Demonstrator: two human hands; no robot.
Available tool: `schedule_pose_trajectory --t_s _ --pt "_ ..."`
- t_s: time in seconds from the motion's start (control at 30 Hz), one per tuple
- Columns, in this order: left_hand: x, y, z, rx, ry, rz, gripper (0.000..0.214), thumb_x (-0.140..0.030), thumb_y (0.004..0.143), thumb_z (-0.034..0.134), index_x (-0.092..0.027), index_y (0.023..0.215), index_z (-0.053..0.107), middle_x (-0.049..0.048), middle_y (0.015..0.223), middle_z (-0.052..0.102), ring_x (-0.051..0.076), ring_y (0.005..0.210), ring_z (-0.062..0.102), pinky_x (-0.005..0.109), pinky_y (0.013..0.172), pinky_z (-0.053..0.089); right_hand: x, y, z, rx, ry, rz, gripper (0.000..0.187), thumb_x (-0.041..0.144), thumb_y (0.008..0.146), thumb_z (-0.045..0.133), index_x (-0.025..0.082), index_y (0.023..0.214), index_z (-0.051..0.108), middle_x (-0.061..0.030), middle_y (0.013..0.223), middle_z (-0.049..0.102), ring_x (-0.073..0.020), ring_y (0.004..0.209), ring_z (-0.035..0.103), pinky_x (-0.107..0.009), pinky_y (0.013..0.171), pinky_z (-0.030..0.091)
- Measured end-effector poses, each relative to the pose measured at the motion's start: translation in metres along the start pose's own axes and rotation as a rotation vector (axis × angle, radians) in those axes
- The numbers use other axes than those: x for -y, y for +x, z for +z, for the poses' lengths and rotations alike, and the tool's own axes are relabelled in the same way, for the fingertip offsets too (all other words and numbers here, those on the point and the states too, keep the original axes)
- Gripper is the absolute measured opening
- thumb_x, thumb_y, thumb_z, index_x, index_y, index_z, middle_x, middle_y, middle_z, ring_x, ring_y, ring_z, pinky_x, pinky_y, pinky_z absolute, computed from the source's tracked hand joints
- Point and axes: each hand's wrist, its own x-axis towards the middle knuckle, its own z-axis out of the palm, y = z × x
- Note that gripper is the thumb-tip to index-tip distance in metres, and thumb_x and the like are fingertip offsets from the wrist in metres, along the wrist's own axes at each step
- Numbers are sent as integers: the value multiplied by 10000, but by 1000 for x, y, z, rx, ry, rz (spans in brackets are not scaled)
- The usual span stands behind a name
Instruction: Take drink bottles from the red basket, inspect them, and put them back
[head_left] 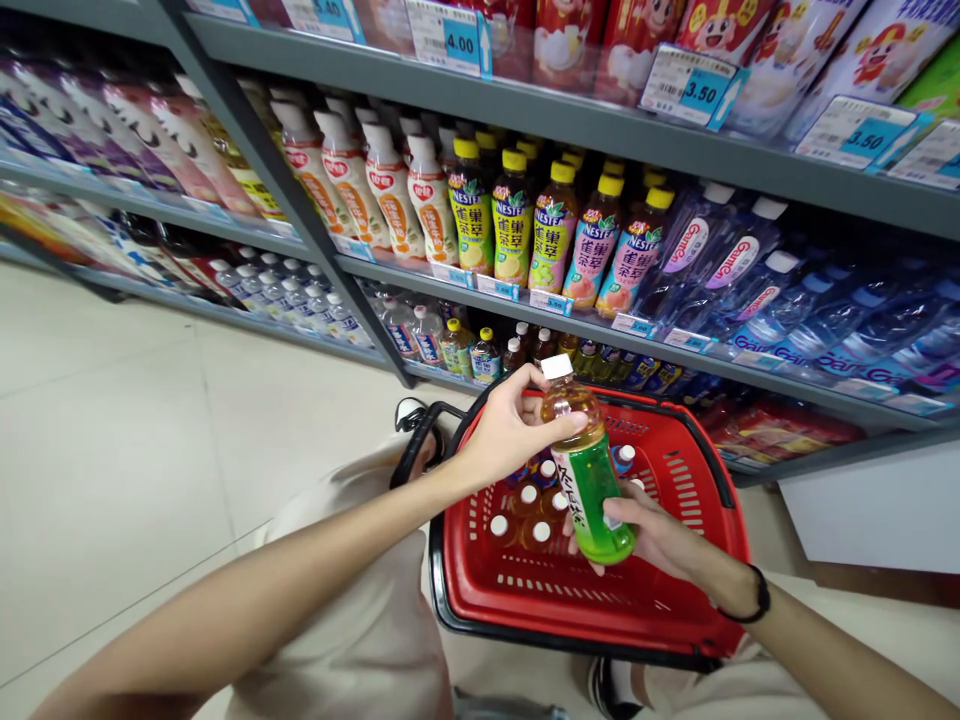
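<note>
Green-labelled tea bottle (592, 475): two-hand hold over red basket (585, 615)

Pos.: tilted, above basket interior, white cap (556, 367) toward shelf (517, 285). L hand (517, 425): thumb & fingers closed round shoulder, just below cap. R hand (660, 530): cupped round lower body, thumb on label (589, 500). White-capped bottles (536, 533) stand in basket below.

Handling (est.): looks near full, so mod. heavy, wt. low; clear plastic, prob. firm but squeezable; label poss. slick, esp. if damp. Breakage risk low. Rec. grip: lower body for wt., shoulder for steering; avoid cap-only hold.
</note>
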Motion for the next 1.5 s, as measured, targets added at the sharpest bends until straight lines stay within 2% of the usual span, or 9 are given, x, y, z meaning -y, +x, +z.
schedule_pose_trajectory --t_s 0.23,0.4,0.63,0.73,0.83,0.9,1.1,1.27,1.5 --pt "3 1 0 11 -11 -5 530 -392 728 886 -214 938 433 19 913 742 161 764 733 251 675 593 -1 -1 -1 -26 -17 12 628 492 849 760 167 1330 522 -120 1029 731 -253 835 742 -328 620 590" --pt "3 4 0 -28 -3 -42 588 -488 676 893 -217 904 424 16 879 744 177 720 735 263 634 590 -1 -2 0 78 -47 -31 570 511 914 684 157 1335 538 -144 1026 732 -258 850 740 -329 617 595" --pt "3 8 -6 -84 28 -12 552 -500 678 886 -196 900 483 7 847 709 129 678 679 231 633 542 13 -9 -8 186 -199 -58 459 428 923 708 161 1271 572 -123 1102 715 -220 881 735 -395 831 595" --pt "2 12 -11 -83 46 -14 497 -505 717 857 -173 937 558 20 859 703 122 691 661 218 628 517 12 -7 -15 59 -296 -95 553 475 876 749 175 1295 547 -105 1092 715 -204 796 730 -372 784 593" --pt "-1 16 -15 -80 96 -15 442 -530 779 792 -143 936 647 16 785 677 91 587 597 199 536 452 8 -5 -22 -251 -509 -270 620 470 782 832 194 1270 566 -105 1192 690 -242 965 704 -374 857 579" --pt "-3 17 -16 -77 117 -1 441 -546 788 774 -134 895 662 12 739 663 86 544 571 196 485 414 6 -4 -26 -386 -642 -387 620 431 753 859 205 1254 572 -96 1223 679 -260 1084 666 -368 936 550" --pt "-10 13 -14 -67 118 13 527 -596 767 777 -123 979 679 31 765 688 117 587 608 199 470 410 12 -6 -33 -507 -750 -547 640 368 772 854 219 1291 510 -94 1163 693 -248 1034 681 -342 863 567" --pt "-10 11 -15 -79 125 24 511 -581 823 739 -111 1019 700 25 738 672 82 542 516 198 492 387 12 -6 -39 -591 -840 -639 640 364 751 871 240 1274 523 -81 1169 673 -249 1044 672 -354 873 559" --pt "-8 11 -18 -94 170 45 591 -625 794 750 -107 1077 715 11 736 641 73 509 468 199 462 399 15 -6 -43 -739 -1047 -752 630 392 745 874 241 1262 549 -83 1218 625 -273 1102 636 -413 930 536"
